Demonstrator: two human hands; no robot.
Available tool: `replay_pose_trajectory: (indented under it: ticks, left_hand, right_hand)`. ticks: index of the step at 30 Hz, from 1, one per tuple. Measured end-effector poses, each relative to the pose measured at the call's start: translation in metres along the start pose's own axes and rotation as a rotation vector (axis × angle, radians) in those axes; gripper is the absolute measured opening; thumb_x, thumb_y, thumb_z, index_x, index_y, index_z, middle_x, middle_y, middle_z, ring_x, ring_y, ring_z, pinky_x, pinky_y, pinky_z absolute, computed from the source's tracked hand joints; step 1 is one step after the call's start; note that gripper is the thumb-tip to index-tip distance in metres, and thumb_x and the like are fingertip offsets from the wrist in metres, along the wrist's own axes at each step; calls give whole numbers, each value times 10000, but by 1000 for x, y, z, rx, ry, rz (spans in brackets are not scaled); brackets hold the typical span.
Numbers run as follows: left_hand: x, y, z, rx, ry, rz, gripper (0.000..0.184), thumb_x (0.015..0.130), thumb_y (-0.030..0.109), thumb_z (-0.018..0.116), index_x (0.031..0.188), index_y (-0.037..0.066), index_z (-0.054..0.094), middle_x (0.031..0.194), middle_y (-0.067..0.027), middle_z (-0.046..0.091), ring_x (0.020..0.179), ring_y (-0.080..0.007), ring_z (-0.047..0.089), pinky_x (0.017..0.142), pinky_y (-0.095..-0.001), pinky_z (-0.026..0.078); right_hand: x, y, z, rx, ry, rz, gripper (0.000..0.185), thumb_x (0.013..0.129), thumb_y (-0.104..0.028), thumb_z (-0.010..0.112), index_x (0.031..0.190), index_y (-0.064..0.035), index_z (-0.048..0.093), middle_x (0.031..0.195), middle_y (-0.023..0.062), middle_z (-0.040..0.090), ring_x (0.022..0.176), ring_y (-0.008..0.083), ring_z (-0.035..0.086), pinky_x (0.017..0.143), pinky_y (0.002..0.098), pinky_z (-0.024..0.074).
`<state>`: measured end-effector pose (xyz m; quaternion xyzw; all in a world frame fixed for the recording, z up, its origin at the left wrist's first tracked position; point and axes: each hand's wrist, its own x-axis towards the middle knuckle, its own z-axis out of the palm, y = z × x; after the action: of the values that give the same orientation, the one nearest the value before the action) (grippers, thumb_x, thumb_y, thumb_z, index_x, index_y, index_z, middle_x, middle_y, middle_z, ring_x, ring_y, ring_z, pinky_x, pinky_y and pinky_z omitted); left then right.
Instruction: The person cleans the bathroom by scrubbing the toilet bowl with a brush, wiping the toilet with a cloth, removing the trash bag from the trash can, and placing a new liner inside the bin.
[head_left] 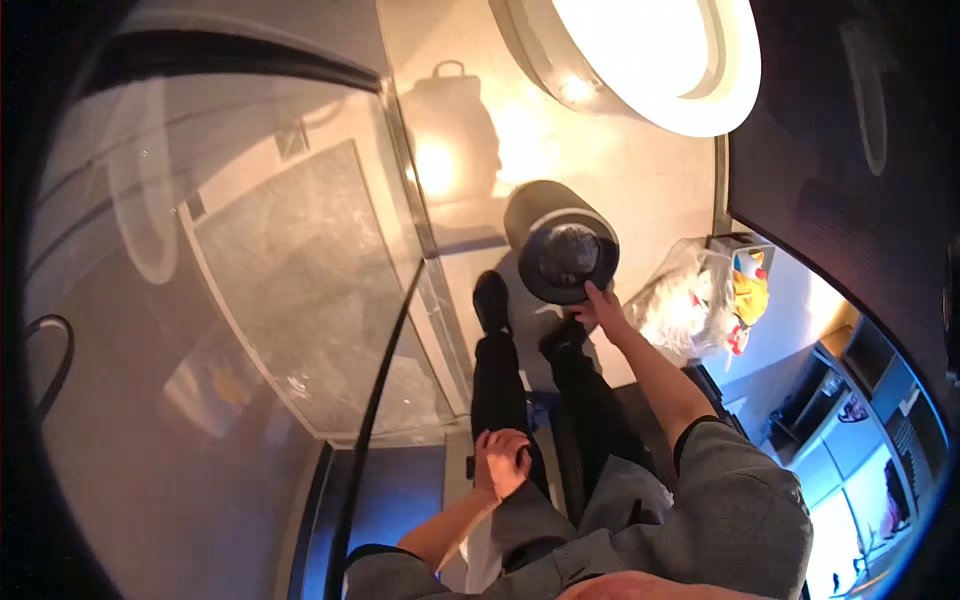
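My right hand (599, 309) grips the near rim of a dark grey cylindrical bin (532, 207), its fingers and thumb closed on the edge. Inside the bin's round opening is something dark and shiny (571, 252), too unclear to name. The bin stands or tilts just in front of my feet; I cannot tell whether its base touches the floor. My left hand (502, 463) rests on my left leg near the knee, fingers curled, holding nothing that I can see.
A bright white oval fixture (735, 70) juts in at the top. To the right lies a clear plastic bag (686, 300) beside colourful packaging (750, 292). A glass panel with a dark edge (385, 375) borders the shower area (300, 250) on the left. A doorway opens at lower right.
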<state>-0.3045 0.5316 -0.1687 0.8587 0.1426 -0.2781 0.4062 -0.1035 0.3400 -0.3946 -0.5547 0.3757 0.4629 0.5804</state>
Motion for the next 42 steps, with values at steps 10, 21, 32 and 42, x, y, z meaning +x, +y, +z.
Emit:
replay_pose_trajectory:
  ticks: [10,21,32,42]
  left_hand:
    - [19,10,-16,55,-50,-25,138,665,98,593,800,121,573,897,-15,596,948,-204,547,882,-398,365]
    - [35,10,-24,233,-154,68,116,671,109,587,787,126,591,870,-30,602,923,-234,548,846,-374,377]
    - [57,32,-24,537,-509,202,121,684,133,565,801,156,583,893,-4,590,932,-217,537,822,-365,388]
    - [85,98,15,1091,-574,265,94,778,175,525,838,137,586,912,-60,586,907,-261,550,759,-410,426]
  right_hand:
    - [72,-106,146,481,-461,-401,665,868,-236,546,1376,-85,144,1235,160,461,1015,280,558,778,382,496]
    - [25,-49,67,-271,-180,-401,194,865,-207,533,954,-42,586,678,7,555,560,84,510,466,228,409]
    - [-162,206,-123,174,397,317,247,873,-217,465,1024,-44,557,750,51,605,573,120,566,480,257,451]
    - [-199,228,-73,611,281,50,238,885,-236,496,1008,-41,555,819,64,616,641,124,589,584,254,475]
